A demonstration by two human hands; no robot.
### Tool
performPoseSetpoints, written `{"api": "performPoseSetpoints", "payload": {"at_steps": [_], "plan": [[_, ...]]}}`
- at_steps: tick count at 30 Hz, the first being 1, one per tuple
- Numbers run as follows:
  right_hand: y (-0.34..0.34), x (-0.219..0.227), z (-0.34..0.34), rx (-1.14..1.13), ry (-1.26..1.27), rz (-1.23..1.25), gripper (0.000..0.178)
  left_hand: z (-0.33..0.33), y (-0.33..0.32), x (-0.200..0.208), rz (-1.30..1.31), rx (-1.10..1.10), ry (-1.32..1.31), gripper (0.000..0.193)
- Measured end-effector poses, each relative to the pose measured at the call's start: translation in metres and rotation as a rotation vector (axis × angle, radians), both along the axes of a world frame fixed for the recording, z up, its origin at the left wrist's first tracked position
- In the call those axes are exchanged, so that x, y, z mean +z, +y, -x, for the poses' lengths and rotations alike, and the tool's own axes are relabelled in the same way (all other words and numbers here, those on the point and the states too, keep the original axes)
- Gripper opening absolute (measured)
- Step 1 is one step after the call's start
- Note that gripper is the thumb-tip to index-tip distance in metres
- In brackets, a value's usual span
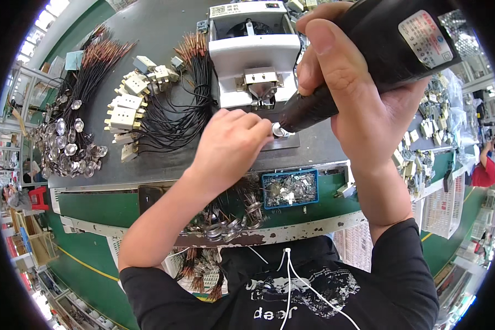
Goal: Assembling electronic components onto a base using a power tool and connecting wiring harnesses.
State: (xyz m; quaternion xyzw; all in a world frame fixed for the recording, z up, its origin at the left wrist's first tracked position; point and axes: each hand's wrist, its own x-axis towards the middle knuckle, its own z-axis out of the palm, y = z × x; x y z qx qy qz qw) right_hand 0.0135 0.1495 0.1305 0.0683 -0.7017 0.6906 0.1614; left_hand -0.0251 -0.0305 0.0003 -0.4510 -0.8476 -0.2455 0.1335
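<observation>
My right hand (353,91) is wrapped around a thick black electric screwdriver (382,41), which slants down to the left with its tapered nose low. The nose meets a small white part (279,131) over a flat metal plate (285,144). From the left, my left hand (231,137) reaches in, fingers closed in a pinch at that white part; the fingertips are partly hidden. Just beyond both hands stands a white bench machine (253,58) with a metal fixture (260,85) on its front.
Bundled black wires (176,124) with cream connector blocks (127,113) lie left of the machine. Farther left is a wire bundle with round metal ends (66,137). A blue tray (265,204) of small metal pieces sits near me. More cream blocks (418,148) cover the right side.
</observation>
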Motion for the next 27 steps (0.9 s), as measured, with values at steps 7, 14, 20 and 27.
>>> {"api": "performPoseSetpoints", "payload": {"at_steps": [7, 14, 20, 27], "plan": [[0.003, -0.03, 0.003, -0.001, 0.171, -0.016, 0.024, -0.001, 0.0, -0.021, -0.004, 0.015, 0.044, 0.015], [-0.012, -0.053, 0.029, 0.005, 0.359, -0.038, 0.036, 0.002, -0.006, -0.027, -0.078, -0.021, -0.078, 0.014], [-0.019, -0.071, 0.038, 0.019, 0.523, -0.055, 0.047, -0.001, -0.004, -0.02, -0.06, -0.041, -0.092, 0.014], [-0.009, -0.047, 0.051, 0.441, -0.001, 0.172, 0.078, 0.002, 0.001, -0.016, -0.056, 0.045, -0.216, 0.015]]}}
